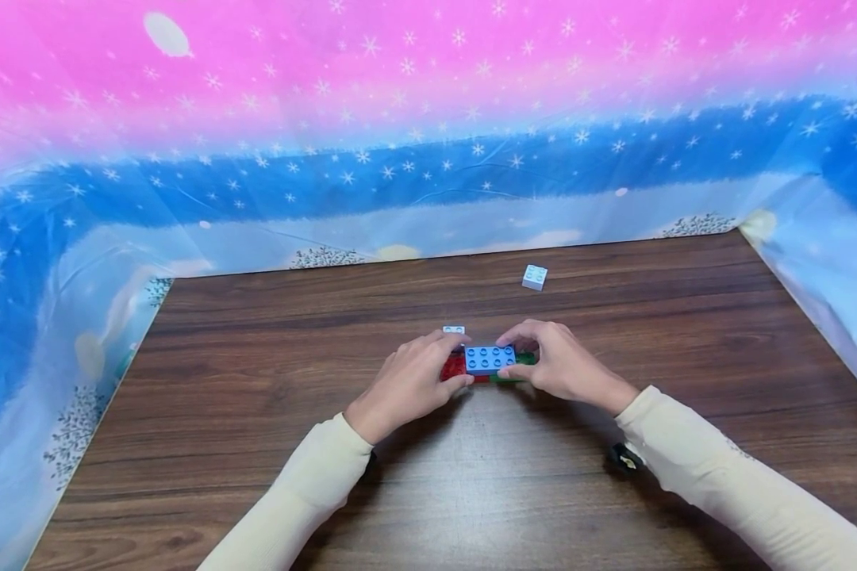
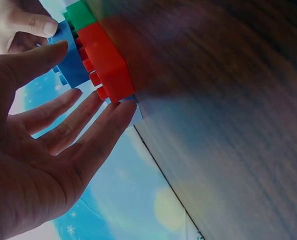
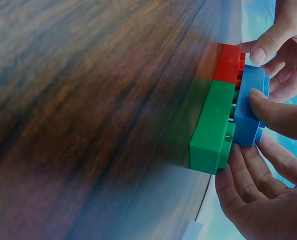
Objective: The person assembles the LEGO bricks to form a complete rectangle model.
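- The blue brick point(image 1: 489, 360) lies above the tabletop point(image 1: 271, 381), over the red brick point(image 1: 454, 366) and the green brick point(image 3: 211, 117), with its studs facing up.
- Its long axis runs from 9 to 3 o'clock in the head view, in line with the row that the red and green bricks make end to end.
- It straddles their seam: red sticks out past it at 9 o'clock, green at 3 o'clock.
- Both wrist views show lower studs in the gap under the blue brick, so it is not fully seated; the line-up of those studs with its underside is the relation that counts here.
- From the right hand point(image 1: 567, 366), the blue brick lies at 9 o'clock. That hand pinches it, thumb on the near long side, fingers on the far side.
- From the left hand point(image 1: 413, 377), the same brick lies close to 3 o'clock. Thumb and fingers stand apart around its left end, the fingers reaching along the far side of the red brick; the angle is poor, and I cannot tell whether they grip or merely steady.
- The right hand has the fuller hold and sits nearer to the green end; the left hand is nearer to the red.
- A small white brick point(image 1: 453, 329) stands at 10 o'clock from the blue one, just beyond the left fingers; another pale brick point(image 1: 534, 277) lies at 1 o'clock, well apart.
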The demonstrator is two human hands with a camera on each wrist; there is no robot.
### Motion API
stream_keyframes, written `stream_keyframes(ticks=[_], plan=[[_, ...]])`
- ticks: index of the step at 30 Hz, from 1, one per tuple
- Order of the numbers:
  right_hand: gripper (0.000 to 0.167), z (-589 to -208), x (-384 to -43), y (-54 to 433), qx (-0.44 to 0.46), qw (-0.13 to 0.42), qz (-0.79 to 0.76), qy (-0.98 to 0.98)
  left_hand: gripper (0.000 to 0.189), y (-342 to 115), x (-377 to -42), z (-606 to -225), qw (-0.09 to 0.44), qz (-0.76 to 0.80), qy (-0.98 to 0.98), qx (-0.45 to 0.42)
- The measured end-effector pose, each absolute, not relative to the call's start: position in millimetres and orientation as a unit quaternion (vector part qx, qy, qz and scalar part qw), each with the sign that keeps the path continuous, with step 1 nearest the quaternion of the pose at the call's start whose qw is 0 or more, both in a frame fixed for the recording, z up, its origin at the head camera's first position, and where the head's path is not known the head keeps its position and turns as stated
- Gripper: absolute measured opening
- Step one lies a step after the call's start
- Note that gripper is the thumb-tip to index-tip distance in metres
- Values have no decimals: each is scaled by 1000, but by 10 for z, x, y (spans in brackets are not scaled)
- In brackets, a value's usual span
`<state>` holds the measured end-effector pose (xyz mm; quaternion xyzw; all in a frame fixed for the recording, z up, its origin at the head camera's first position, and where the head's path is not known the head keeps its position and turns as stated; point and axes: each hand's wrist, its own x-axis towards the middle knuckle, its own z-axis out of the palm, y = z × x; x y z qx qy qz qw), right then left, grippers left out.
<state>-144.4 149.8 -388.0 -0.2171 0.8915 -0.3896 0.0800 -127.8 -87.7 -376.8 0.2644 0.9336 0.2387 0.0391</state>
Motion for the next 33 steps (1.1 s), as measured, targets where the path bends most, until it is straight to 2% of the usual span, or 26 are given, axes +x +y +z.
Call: stream_keyframes(ticks=[14,33], plan=[[32,-3862,-1444,1472,-226,63,-369,900,34,-831,-1324,-3797,38,268,920,282],[29,-3806,-1422,1438,-225,59,-340,911,29,-803,-1367,-3772,64,263,921,281]])
